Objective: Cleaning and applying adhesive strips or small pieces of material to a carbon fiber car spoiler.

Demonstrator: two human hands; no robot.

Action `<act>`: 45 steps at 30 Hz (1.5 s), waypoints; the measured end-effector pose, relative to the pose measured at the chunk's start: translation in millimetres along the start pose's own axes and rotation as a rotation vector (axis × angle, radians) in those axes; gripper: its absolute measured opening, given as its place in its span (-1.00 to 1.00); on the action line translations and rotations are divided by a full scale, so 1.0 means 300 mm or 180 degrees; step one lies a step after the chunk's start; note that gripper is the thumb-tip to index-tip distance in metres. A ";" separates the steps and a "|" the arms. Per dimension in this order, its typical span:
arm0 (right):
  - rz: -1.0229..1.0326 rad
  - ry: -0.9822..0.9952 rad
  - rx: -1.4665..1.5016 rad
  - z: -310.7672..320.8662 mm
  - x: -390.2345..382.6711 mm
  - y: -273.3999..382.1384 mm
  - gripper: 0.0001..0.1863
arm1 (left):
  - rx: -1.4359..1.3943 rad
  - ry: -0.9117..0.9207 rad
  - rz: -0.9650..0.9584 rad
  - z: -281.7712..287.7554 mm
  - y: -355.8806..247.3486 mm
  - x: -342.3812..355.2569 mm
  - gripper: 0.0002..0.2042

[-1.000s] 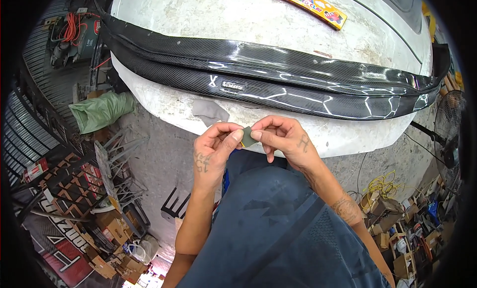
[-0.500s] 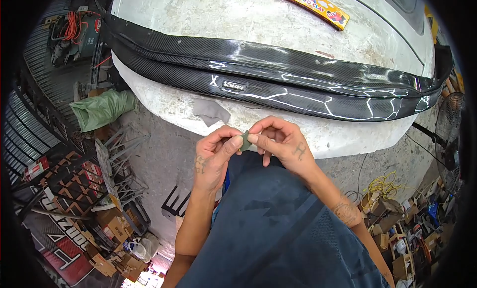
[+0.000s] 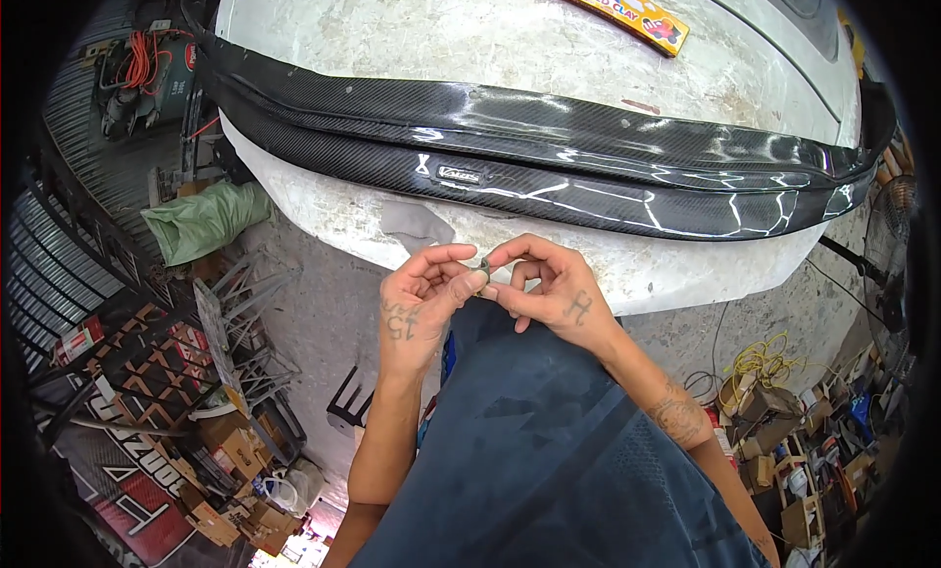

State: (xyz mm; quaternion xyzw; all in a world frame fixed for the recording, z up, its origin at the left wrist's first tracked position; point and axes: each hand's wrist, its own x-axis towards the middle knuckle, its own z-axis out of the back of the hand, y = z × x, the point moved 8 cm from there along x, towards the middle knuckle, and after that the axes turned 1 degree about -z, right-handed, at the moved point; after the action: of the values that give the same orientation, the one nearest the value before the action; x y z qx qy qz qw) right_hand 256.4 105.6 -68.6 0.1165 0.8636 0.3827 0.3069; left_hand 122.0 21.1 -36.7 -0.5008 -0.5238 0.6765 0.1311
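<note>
In front of the white surface's near edge, my two hands meet at a small dark green piece (image 3: 484, 265). Its material is not plain, and fingers cover most of it. My left hand (image 3: 423, 292) pinches it with thumb and forefinger. My right hand (image 3: 555, 292) also grips it, thumb and forefinger tips at its right side, other fingers curled. Just beyond my hands lies a grey cloth-like scrap (image 3: 417, 222). Behind that, a long glossy black carbon-fibre car part (image 3: 549, 166) with a small badge stretches across the white surface (image 3: 392, 39).
A yellow clay box (image 3: 627, 17) lies at the far side of the white surface. A green bag (image 3: 206, 220) and a metal rack (image 3: 230, 343) stand on the left. To the right are a fan (image 3: 894, 210), a yellow cord (image 3: 760, 372) and cluttered shelves (image 3: 804, 490).
The green piece has turned and shows less of itself between my fingertips. My left forefinger has lifted and straightened, and both hands have rotated slightly.
</note>
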 end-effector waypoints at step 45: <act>0.0004 -0.0575 0.0454 0.074 0.031 -0.052 -0.62 | 0.0983 -0.0438 -0.0551 -0.043 -0.033 0.075 -0.86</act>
State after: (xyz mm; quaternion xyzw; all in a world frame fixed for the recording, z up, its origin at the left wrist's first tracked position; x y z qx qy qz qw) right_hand 263.3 112.1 -95.8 0.1725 0.8574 0.3085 0.3742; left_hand 118.5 48.4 -40.0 -0.3803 -0.4626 0.7677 0.2280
